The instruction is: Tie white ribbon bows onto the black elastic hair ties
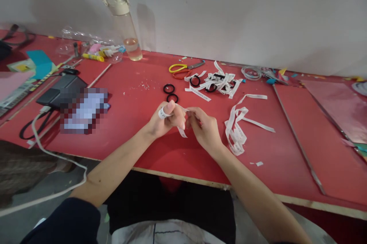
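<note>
A white printed ribbon (181, 132) runs between my hands, over the front part of the red table. One loop of it goes around the thumb of my left hand (172, 117), whose fingers are curled on the strip. My right hand (203, 124) pinches the ribbon between thumb and fingertips. Just beyond my left hand lie two black hair ties (169, 88). Farther back is a pile of white ribbons tied around black rings (223, 82). Loose printed ribbons (237, 131) lie to the right of my right hand.
Yellow-and-red-handled scissors (183, 69) lie near the wall. A clear bottle (129, 33) stands at the back left. A phone (86, 111), a black power adapter (61, 90) and a white cable (43, 142) occupy the left. Flat panels (298, 133) cover the right side.
</note>
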A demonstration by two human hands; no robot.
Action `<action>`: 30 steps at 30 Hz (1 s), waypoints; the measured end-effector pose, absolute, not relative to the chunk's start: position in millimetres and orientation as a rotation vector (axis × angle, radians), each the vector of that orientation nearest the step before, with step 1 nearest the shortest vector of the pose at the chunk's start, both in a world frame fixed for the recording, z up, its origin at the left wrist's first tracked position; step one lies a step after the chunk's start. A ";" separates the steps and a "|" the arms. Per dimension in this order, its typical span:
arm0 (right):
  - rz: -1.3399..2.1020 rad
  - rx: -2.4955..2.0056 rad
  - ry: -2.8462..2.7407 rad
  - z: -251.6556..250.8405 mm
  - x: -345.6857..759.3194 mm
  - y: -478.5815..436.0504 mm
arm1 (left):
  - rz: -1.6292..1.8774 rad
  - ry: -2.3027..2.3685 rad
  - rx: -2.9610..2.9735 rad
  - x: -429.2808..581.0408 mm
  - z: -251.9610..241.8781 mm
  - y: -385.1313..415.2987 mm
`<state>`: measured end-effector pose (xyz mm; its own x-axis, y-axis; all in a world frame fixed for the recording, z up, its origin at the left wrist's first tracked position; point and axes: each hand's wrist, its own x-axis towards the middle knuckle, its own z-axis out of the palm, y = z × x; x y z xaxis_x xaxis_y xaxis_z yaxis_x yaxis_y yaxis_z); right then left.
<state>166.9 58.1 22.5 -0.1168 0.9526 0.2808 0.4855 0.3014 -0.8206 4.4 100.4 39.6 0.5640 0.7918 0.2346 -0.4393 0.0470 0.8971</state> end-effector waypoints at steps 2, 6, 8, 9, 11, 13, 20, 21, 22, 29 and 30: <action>0.714 -1.304 -1.742 23.7 165.8 57.8 | 1.021 0.408 1.117 5.2 41.0 103.7; 0.716 -1.340 -1.718 26.0 164.3 57.2 | 1.040 0.417 1.003 5.8 43.4 107.9; 0.714 -1.343 -1.712 27.2 163.9 56.6 | 1.060 0.444 1.008 5.3 44.5 108.4; 0.715 -1.335 -1.713 27.7 163.7 56.3 | 1.069 0.468 1.024 4.9 44.9 108.4; 0.712 -1.315 -1.719 28.5 163.3 55.7 | 1.079 0.531 1.056 4.2 45.4 108.8; 0.723 -1.300 -1.734 28.7 163.0 55.0 | 1.078 0.603 1.071 3.6 45.0 110.2; 0.841 -1.195 -1.747 29.8 162.7 53.0 | 1.088 0.767 1.130 4.2 41.3 114.8; 0.841 -1.184 -1.752 30.2 162.5 52.4 | 1.092 0.777 1.132 4.8 41.9 114.4; 0.834 -1.180 -1.756 30.4 162.2 51.6 | 1.095 0.779 1.127 5.6 42.8 113.7; 0.623 -1.210 -1.823 28.4 158.1 44.6 | 1.030 0.675 0.971 12.4 46.0 108.0; 0.587 -1.196 -1.860 27.8 157.5 44.1 | 1.024 0.665 0.955 13.5 45.2 107.1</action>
<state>157.5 44.1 27.8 -0.2040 0.8977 0.3905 0.5107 0.4380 -0.7399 13.5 107.1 45.2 0.3924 0.9193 -0.0307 -0.4016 0.2013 0.8934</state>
